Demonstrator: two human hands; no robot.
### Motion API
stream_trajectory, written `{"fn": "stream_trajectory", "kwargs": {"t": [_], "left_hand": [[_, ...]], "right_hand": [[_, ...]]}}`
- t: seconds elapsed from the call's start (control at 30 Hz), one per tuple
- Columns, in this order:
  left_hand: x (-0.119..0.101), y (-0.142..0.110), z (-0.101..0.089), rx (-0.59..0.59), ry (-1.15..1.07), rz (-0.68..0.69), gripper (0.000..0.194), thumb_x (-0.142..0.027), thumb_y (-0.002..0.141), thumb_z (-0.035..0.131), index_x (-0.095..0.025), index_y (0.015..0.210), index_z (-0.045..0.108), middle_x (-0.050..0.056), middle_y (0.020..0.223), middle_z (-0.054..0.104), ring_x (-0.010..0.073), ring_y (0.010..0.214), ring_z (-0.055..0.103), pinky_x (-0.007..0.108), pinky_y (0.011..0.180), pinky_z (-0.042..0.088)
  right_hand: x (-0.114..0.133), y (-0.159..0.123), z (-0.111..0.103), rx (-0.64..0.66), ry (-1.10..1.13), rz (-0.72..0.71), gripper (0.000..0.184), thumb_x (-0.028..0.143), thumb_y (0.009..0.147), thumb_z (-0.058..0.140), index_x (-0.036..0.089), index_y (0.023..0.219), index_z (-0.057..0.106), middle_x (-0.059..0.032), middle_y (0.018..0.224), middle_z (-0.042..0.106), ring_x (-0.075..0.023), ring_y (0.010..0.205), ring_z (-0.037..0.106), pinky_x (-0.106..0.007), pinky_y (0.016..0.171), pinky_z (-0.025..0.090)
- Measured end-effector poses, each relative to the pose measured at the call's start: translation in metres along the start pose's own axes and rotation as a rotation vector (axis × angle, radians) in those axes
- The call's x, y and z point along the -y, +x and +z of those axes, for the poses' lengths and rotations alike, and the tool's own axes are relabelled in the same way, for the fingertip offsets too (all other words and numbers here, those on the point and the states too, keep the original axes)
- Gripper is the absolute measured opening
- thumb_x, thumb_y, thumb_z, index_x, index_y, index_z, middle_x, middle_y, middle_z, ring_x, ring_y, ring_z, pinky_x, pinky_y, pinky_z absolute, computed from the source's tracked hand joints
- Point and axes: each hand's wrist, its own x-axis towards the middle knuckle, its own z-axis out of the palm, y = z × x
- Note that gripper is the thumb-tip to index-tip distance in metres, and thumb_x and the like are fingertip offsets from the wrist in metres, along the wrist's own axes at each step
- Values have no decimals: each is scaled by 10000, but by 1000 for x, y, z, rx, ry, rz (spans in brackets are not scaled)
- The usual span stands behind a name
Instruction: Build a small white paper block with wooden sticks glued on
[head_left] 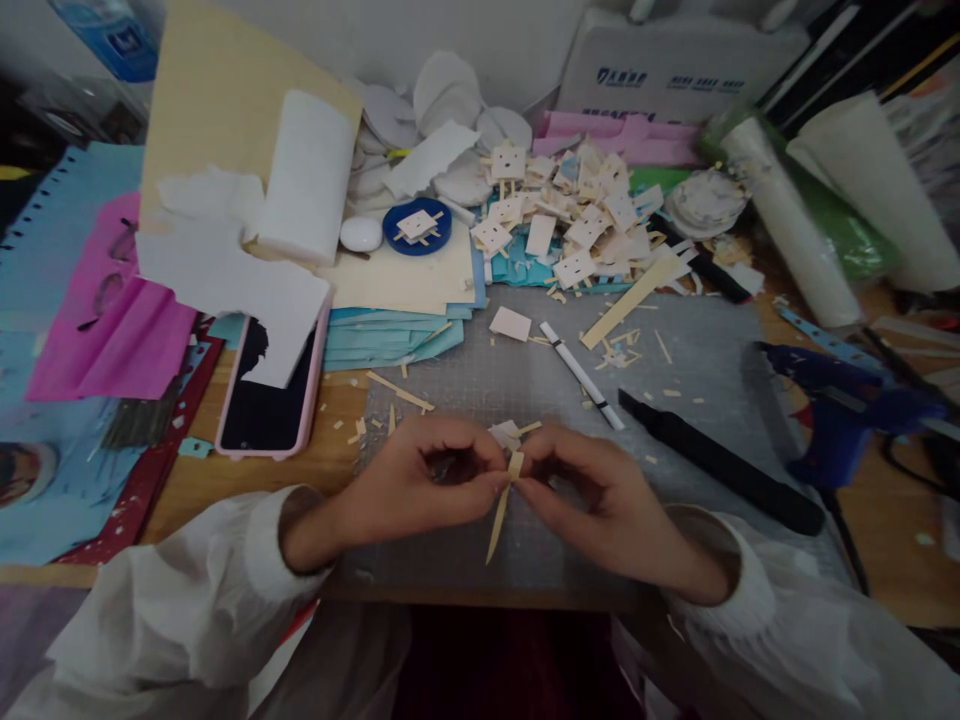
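My left hand [427, 472] and my right hand [600, 495] meet over the front of the grey cutting mat [450, 565]. Between their fingertips they pinch a narrow yellow paper strip [498, 525], whose pointed end hangs down toward the table edge. A small pale paper piece [505, 432] shows just behind the fingers; whether it is joined to the strip I cannot tell. Beyond the hands lie a white pen [581, 375] and a pale paper rectangle [511, 323]. To the right of my right hand rests a black utility knife [724, 460].
Paper pieces with small faces [589, 225] are heaped at the back. A blue glue gun [840, 405] lies right, its cable running forward. At left are a pink-cased phone [274, 410], partly under torn white paper [225, 260], and glasses [112, 275]. A blue lid [439, 235] holds another paper piece.
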Motion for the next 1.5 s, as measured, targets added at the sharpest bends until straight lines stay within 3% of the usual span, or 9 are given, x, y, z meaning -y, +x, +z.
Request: {"fn": "stream_trajectory", "kwargs": {"t": [0.17,0.3,0.63,1.07,1.3,1.5], "left_hand": [[0,-1,1,19,205,90,159,-195,826,557,-149,676,587,-13,617,536,99,585,475,219,552,372],[1,-2,1,46,235,116,154,-166,809,543,-155,658,574,-16,615,535,94,579,477,209,542,366],[9,-1,9,59,-108,-6,164,-200,782,577,-151,631,535,-14,611,509,91,578,454,202,540,391],[10,1,10,172,-238,-152,184,-234,773,585,-144,613,568,-30,565,502,73,523,421,188,492,341],[3,-3,10,74,-104,34,142,-201,844,580,-140,716,592,1,678,571,100,636,502,203,598,422],[4,-4,10,83,12,92,201,-185,859,566,-133,667,592,6,645,559,97,607,484,195,554,398]], "right_hand": [[1,1,0,-2,-47,-22,92,138,872,512,193,801,531,26,694,519,-90,628,488,-212,561,425],[1,1,0,9,-144,-59,93,112,834,522,190,782,523,34,670,507,-83,598,468,-210,544,399],[1,0,0,10,-174,-125,131,86,796,514,203,737,504,46,628,493,-81,568,446,-207,529,371],[1,-1,-4,37,-248,-226,120,87,782,511,203,752,525,47,630,478,-73,571,446,-207,522,349],[2,-1,-5,33,-185,-144,144,65,744,513,203,728,477,62,606,457,-63,533,415,-191,495,343],[4,-3,-5,65,-212,-152,126,80,766,500,201,737,479,52,609,478,-72,548,425,-204,517,343]]}}
